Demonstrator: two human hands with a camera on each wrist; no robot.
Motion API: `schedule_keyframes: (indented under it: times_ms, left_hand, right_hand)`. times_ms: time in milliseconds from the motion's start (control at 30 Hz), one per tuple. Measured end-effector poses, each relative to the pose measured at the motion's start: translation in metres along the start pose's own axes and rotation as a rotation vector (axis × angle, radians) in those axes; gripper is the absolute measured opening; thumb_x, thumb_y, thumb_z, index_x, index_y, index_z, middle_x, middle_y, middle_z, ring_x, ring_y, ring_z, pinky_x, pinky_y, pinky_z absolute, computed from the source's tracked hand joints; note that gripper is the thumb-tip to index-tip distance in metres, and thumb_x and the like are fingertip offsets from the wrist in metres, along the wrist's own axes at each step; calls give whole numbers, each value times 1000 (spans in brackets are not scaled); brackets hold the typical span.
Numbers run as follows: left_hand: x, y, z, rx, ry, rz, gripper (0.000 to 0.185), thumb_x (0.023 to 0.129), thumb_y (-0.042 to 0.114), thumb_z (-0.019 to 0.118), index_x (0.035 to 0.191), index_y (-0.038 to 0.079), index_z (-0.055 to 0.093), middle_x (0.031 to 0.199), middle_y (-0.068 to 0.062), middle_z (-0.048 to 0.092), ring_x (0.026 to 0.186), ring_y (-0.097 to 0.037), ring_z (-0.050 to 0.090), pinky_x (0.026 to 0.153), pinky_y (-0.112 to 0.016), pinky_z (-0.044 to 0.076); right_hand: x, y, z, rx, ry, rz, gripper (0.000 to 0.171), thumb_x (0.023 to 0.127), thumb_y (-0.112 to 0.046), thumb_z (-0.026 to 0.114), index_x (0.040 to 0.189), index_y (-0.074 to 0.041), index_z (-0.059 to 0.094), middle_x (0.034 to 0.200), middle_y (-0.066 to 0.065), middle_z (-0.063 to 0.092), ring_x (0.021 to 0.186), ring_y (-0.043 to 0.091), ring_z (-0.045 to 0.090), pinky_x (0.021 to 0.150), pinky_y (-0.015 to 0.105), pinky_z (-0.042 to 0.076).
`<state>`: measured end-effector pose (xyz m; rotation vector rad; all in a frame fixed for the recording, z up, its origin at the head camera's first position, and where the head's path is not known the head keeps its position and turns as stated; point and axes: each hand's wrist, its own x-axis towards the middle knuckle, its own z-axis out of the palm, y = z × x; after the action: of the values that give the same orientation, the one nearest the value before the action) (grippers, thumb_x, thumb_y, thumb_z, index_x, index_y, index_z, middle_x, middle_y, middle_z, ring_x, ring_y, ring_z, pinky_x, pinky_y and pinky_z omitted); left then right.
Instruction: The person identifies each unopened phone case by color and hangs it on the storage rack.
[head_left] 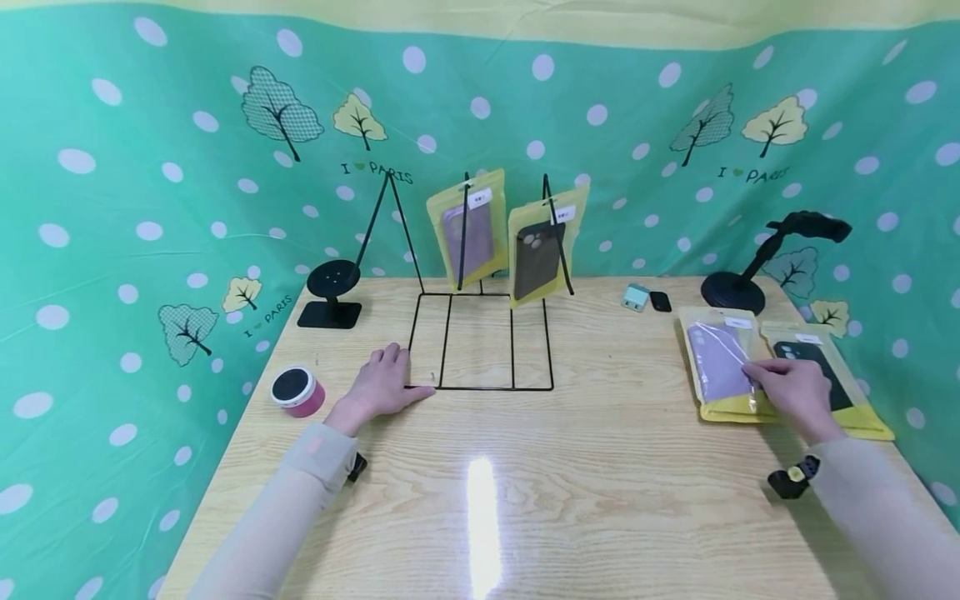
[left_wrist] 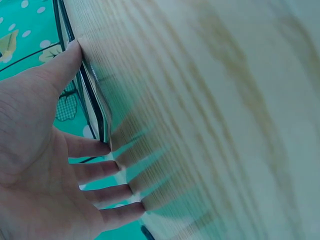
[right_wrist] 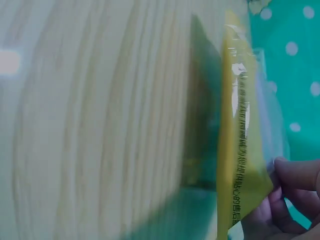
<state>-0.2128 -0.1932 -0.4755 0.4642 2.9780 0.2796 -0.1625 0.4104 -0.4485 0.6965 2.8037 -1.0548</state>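
My left hand rests at the near left corner of a black wire display rack, its thumb along the front bar. In the left wrist view its fingers are extended and spread, fingertips at the tabletop. On the right, my right hand pinches the side edge of a yellow-backed phone case package with a lilac case behind its clear front. The right wrist view shows thumb and fingers gripping the yellow package's edge. Beside it, partly behind that hand, lies a package with a black phone case.
Two packages hang from the rack's hooks: a lilac case and a black case. A black round-topped stand and a pink jar stand left. At the back right are a light blue cube, a small black object and a black stand.
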Motion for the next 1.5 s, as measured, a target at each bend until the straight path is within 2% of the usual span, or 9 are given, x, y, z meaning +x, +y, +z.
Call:
schedule_keyframes:
  times_ms: [200,367,467,633,867,1233,1500]
  left_hand:
    - [-1,1,-1,-1,-11,-4,87,84,62,60,132,-9,43,133,-27,39,112,-44,41,88,-58,39]
    - [0,0,-1,-3,-4,-3,88,83,63,60,132,-9,43,132,-27,40,111,-44,42,87,-58,40]
    - [0,0,-1,0,-2,1,88,83,63,60,131,-9,44,130,-26,41,110,-43,42,87,-57,41]
    - [0,1,-1,-3,-4,4,86,83,62,61,130,-9,45,129,-26,42,109,-43,43,87,-56,41]
    - [-1,1,-2,-5,-17,-5,88,84,61,61,133,-10,43,134,-28,39,115,-45,40,90,-58,39]
    - [-1,-1,0,-8,2,6,87,83,61,62,130,-10,44,132,-28,40,112,-45,41,88,-58,39]
    - [-2,3,-4,-15,-10,0,86,83,60,62,129,-10,45,135,-29,38,114,-46,40,90,-58,38]
  right_hand:
    - [-15,-27,8,47,82,-97,61,94,-51,50,127,0,59,126,24,54,102,30,46,67,34,39]
    - [-30,-49,13,131,143,-123,61,91,-55,54,126,-6,62,124,17,58,97,18,53,63,18,44]
    - [-41,-60,15,193,145,-133,61,90,-55,55,127,-6,62,125,15,58,94,12,56,64,13,46]
    - [-58,-77,17,289,154,-154,57,88,-50,61,125,-6,63,120,10,61,90,6,58,67,12,47]
    - [-87,-104,15,412,226,-215,47,86,-41,67,118,-6,68,104,-3,65,87,8,61,68,14,48]
    - [-136,-143,10,536,311,-426,27,84,-18,74,107,-4,73,98,1,70,83,16,65,69,18,50]
    - [-163,-164,15,625,318,-616,19,81,-1,75,99,3,73,94,8,72,80,16,68,69,21,52]
